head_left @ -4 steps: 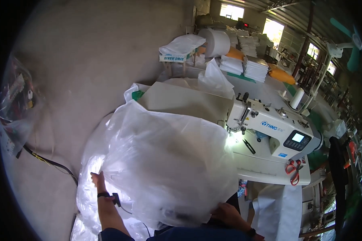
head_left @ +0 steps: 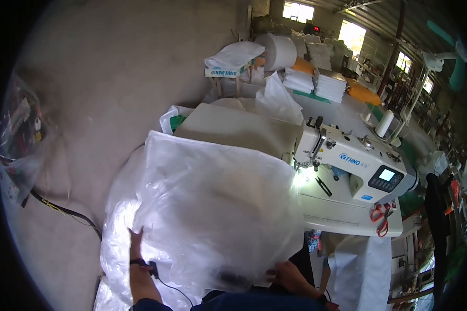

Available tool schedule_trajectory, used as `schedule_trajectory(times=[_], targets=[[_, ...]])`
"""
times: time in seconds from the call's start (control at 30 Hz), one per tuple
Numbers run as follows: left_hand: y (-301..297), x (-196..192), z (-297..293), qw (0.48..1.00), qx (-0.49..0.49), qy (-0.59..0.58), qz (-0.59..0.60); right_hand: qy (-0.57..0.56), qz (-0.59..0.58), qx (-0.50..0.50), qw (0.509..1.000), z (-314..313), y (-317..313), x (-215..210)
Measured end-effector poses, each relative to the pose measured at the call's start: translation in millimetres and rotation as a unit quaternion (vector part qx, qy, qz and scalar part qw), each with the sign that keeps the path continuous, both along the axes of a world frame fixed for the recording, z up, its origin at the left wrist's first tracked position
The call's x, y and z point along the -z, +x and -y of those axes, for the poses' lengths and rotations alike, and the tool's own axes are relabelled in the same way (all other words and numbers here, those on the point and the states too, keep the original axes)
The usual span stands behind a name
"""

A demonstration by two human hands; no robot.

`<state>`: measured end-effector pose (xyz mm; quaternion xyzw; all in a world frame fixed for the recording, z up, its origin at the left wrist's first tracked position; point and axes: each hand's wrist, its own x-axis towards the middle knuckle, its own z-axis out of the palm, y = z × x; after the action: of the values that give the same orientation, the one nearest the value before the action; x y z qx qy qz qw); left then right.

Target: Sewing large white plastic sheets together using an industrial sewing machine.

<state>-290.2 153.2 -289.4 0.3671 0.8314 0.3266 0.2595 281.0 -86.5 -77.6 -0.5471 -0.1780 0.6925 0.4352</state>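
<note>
A large translucent white plastic sheet (head_left: 218, 202) spreads over my lap and the front of the sewing table, creased and shiny on its left side. My left hand (head_left: 135, 239) grips its left part, the thumb and a finger forming a fork, the other fingers hidden. Around the left wrist is a dark band with a small black device and a cable. At the sheet's lower right edge my right hand (head_left: 287, 276) is closed on the plastic. The sheet's right side reaches the lit needle area of a white sewing machine (head_left: 347, 155).
On the machine bed lie black thread snips (head_left: 323, 186) and red-handled scissors (head_left: 383, 220). A thread cone (head_left: 384, 124) stands behind the machine. Folded white stacks (head_left: 329, 87) and a white roll (head_left: 276, 52) sit farther back. A black cable (head_left: 62, 208) crosses the floor at left.
The sheet's far left corner has flattened from a bunched shape into a straighter edge. My left hand has shifted slightly down and right; the right hand has moved little.
</note>
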Motion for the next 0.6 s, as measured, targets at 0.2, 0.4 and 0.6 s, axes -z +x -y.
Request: schedule_trajectory(times=[0.2,0.4,0.6], targets=[[202.9,21.1,44.8,0.996,0.069,-0.038,-0.032,0.044,0.034,-0.012,0.998,-8.0,5.9,7.6],[235.7,-23.9,29.4,0.989,0.096,-0.082,-0.082,0.041,0.081,-0.107,0.990,-8.9,4.8,-42.3],[121.7,-42.5,-12.5,0.974,0.098,-0.123,-0.165,0.026,-0.046,-0.041,0.998,-36.1,1.8,26.5]])
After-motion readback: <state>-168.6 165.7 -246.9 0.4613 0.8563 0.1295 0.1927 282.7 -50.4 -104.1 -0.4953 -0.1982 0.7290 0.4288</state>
